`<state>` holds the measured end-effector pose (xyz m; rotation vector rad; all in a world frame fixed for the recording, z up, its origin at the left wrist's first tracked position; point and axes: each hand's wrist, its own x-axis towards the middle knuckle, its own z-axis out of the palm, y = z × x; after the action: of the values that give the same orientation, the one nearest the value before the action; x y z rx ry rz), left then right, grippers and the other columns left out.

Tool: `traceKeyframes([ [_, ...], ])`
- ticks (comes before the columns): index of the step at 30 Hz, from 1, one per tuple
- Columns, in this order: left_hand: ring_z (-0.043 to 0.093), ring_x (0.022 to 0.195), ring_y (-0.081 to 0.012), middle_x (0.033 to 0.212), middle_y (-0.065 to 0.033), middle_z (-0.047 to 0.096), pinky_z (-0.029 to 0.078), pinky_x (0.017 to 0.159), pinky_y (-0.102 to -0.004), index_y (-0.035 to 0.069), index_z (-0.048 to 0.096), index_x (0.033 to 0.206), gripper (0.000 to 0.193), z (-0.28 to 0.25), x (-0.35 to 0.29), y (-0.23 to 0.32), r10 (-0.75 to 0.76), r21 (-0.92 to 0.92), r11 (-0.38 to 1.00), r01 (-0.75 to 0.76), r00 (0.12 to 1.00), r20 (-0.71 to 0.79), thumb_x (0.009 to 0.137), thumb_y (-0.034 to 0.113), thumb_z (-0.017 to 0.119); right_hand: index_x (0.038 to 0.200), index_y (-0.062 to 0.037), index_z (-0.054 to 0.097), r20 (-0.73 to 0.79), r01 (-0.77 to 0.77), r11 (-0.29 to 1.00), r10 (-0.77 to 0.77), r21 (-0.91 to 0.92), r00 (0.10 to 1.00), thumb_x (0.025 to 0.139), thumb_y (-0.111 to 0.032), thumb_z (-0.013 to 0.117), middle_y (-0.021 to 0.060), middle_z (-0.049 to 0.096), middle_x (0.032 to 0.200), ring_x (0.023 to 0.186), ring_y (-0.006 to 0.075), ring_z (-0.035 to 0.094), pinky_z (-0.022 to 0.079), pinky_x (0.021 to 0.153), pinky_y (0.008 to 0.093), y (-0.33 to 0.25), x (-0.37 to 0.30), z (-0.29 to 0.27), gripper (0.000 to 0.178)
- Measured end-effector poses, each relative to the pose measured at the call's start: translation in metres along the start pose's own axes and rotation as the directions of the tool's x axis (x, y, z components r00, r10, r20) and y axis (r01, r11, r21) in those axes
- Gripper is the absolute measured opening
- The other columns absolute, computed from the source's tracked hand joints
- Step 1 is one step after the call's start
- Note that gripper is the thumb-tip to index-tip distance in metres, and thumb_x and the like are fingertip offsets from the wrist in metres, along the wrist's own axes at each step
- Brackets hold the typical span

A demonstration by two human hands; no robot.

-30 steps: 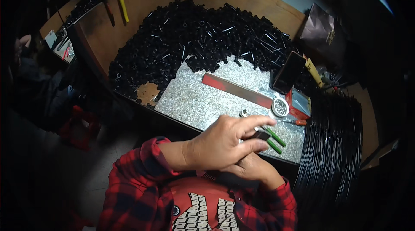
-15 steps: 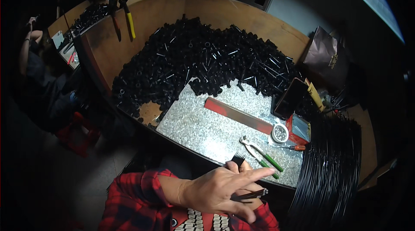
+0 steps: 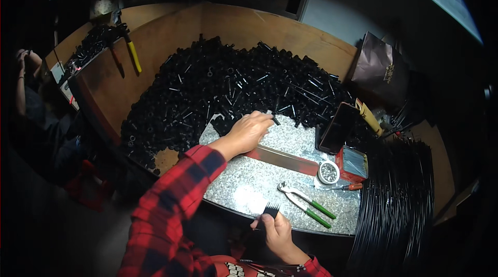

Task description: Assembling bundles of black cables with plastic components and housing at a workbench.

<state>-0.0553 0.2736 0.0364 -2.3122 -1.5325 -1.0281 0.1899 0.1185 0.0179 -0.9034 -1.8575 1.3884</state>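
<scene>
My left hand (image 3: pixel 250 130) reaches to the near edge of a heap of short black tubular pieces (image 3: pixel 207 90). Its fingers are bent and closed, their tips largely hidden; a dark piece (image 3: pixel 275 120) shows right beside them. Near the board's front edge, my right hand (image 3: pixel 280 234) is closed round a bundle of thin black rods (image 3: pixel 271 209), whose ends stand up like comb teeth. More thin rods (image 3: pixel 275 265) with pale tips lie below my right wrist. Between my hands, end-cutting pincers (image 3: pixel 306 204) with green handles rest on the speckled grey board (image 3: pixel 223 189).
A worn red-brown bar (image 3: pixel 288 160) crosses the board toward a round white dish (image 3: pixel 328 172) of small bits. Close by are a red box (image 3: pixel 350 164), an orange-handled screwdriver (image 3: pixel 353 187) and a propped phone (image 3: pixel 338 127). Long black rods (image 3: pixel 394 199) hang at right. Another person (image 3: pixel 31 90) sits left.
My left hand has moved away from my right hand, forward and left to the heap's edge. My right hand has shifted slightly down and left, still holding the rods. The view has tilted.
</scene>
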Motion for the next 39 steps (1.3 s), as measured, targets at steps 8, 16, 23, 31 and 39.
traceKeyframes([
  [8, 0.054, 0.103, -0.0257, 0.115, -0.0075, 0.06, 0.047, 0.085, -0.0375, 0.006, 0.062, 0.102, 0.026, 0.07, 0.042, -0.019, -0.068, 0.271, 0.962, -0.034, 0.931, 0.36, 0.08, 0.007, 0.05, 0.088, 0.0018, 0.057, 0.002, -0.015, 1.0, 0.015, -0.008, 1.0, 0.098, -0.018, 0.042, 0.0088, 0.067, 0.075, 0.071, 0.016, 0.064, 0.05, 0.066, 0.0281, 0.003, 0.001, -0.003, 0.027],
  [16, 0.058, 0.09, -0.0313, 0.085, -0.0127, 0.062, 0.049, 0.075, -0.041, 0.002, 0.065, 0.087, 0.017, 0.05, 0.03, 0.003, -0.075, 0.122, 0.991, 0.057, 0.985, 0.153, 0.076, 0.003, 0.053, 0.089, 0.0021, 0.057, 0.027, -0.017, 0.999, 0.018, -0.029, 0.999, 0.098, -0.019, 0.041, 0.0082, 0.067, 0.075, 0.072, 0.0172, 0.064, 0.049, 0.068, 0.029, -0.002, -0.002, -0.007, 0.028],
  [23, 0.06, 0.083, -0.0118, 0.093, -0.0052, 0.063, 0.048, 0.075, -0.0246, 0.002, 0.059, 0.112, 0.021, -0.01, -0.021, 0.069, -0.577, -0.744, 0.463, 0.482, 0.801, 0.16, 0.093, 0.007, 0.051, 0.084, 0.0019, 0.06, 0.024, -0.018, 1.0, 0.017, 0.009, 1.0, 0.096, -0.013, 0.042, 0.0087, 0.066, 0.075, 0.071, 0.0172, 0.063, 0.049, 0.068, 0.0287, -0.003, 0.003, -0.014, 0.025],
  [31, 0.059, 0.083, -0.0094, 0.09, -0.0036, 0.06, 0.048, 0.074, -0.0222, 0.0, 0.056, 0.114, 0.022, -0.024, -0.085, 0.115, -0.69, -0.909, 0.013, 0.417, 0.661, 0.294, 0.094, 0.005, 0.048, 0.085, 0.0003, 0.058, 0.051, -0.079, 0.997, 0.079, 0.007, 0.996, 0.098, -0.019, 0.046, 0.007, 0.066, 0.077, 0.071, 0.0127, 0.061, 0.048, 0.067, 0.0266, -0.003, 0.004, -0.013, 0.026],
  [39, 0.057, 0.087, -0.0093, 0.094, -0.004, 0.061, 0.046, 0.077, -0.0228, 0.0, 0.054, 0.117, 0.024, -0.021, -0.092, 0.131, -0.68, -0.916, 0.087, 0.393, 0.695, 0.233, 0.095, 0.007, 0.047, 0.085, 0.0001, 0.057, 0.056, -0.048, 0.999, 0.049, -0.014, 0.997, 0.098, -0.022, 0.047, 0.0063, 0.066, 0.077, 0.071, 0.0108, 0.06, 0.047, 0.066, 0.0248, -0.009, -0.005, -0.004, 0.027],
])
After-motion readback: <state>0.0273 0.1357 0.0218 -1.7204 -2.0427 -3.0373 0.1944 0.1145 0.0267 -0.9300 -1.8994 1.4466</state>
